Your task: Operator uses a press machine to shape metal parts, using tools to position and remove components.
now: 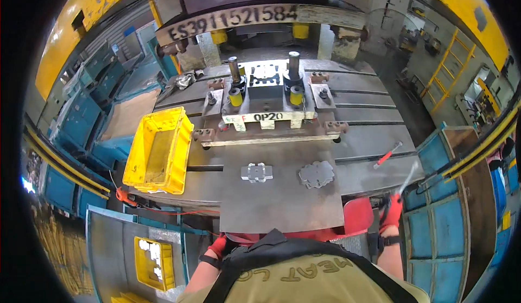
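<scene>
Die set (266,115) at 12 on the slotted press bed (366,132); yellow bin (187,140) at 9. Right hand (391,212) at 4, fingers wrapped round a thin tool. Left hand (218,245) at 7, mostly hidden, can't tell finger state. Flat metal pieces (316,174) at 4, bracket-like part (256,173) at 6, both on worktop (282,202). Thin tool (408,178), blurry, between 3 and 4; careless swing could scatter pieces, loose grip could drop it.

Right hand (391,214) holds a silvery tool (410,177); grey plates (316,174) lie on a board (282,208).
</scene>
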A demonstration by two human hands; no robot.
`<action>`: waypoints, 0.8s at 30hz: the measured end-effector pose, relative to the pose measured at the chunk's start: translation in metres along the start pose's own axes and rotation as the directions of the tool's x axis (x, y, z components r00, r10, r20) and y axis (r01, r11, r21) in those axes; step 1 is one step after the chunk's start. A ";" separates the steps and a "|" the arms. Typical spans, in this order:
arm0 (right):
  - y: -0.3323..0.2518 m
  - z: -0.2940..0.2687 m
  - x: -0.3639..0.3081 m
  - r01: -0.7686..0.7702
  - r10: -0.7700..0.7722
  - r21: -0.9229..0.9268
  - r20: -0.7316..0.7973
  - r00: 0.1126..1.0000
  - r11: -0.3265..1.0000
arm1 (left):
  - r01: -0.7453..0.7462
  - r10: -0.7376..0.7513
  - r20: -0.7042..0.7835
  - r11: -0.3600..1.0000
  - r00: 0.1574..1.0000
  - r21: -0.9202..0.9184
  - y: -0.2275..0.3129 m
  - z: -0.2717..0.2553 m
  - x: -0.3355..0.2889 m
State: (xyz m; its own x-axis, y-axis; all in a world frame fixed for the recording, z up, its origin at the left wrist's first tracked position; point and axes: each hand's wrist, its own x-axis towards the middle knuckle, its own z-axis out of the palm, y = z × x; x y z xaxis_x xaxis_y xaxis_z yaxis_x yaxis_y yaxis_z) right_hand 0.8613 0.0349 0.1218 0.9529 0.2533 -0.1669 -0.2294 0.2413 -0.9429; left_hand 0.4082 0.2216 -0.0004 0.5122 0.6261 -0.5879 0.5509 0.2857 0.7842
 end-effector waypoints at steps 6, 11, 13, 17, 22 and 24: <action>0.069 -0.071 -0.035 -0.489 0.470 -0.271 -0.137 0.872 0.829 | -0.398 0.362 0.172 0.774 0.916 0.492 -0.015 -0.006 0.022; 0.103 -0.064 -0.036 0.172 0.203 -0.758 0.375 0.905 0.629 | -0.363 0.374 0.076 0.801 0.925 0.477 -0.023 -0.008 0.030; 0.129 -0.069 -0.023 -0.093 0.223 -0.657 0.118 0.968 0.748 | -0.364 0.388 0.005 0.859 0.922 0.360 -0.027 -0.007 0.041; 0.143 -0.069 -0.012 -0.220 0.245 -0.513 -0.020 0.969 0.830 | -0.359 0.389 -0.071 0.895 0.918 0.265 -0.037 -0.004 0.049; 0.138 -0.059 -0.014 -0.252 0.266 -0.457 -0.035 0.963 0.853 | -0.405 0.442 -0.142 0.885 0.886 0.227 -0.046 -0.005 0.061; 0.135 -0.057 -0.015 -0.261 0.271 -0.435 -0.040 0.962 0.862 | -0.405 0.440 -0.145 0.888 0.886 0.216 -0.046 -0.006 0.061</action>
State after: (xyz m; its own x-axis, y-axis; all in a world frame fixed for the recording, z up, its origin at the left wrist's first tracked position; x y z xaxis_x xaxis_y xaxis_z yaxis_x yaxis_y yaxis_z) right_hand 0.8269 0.0104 -0.0197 0.8624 0.2715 -0.4272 -0.3596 -0.2655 -0.8946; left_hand 0.4100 0.2515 -0.0716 0.6010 0.7855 -0.1477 0.4242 -0.1569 0.8919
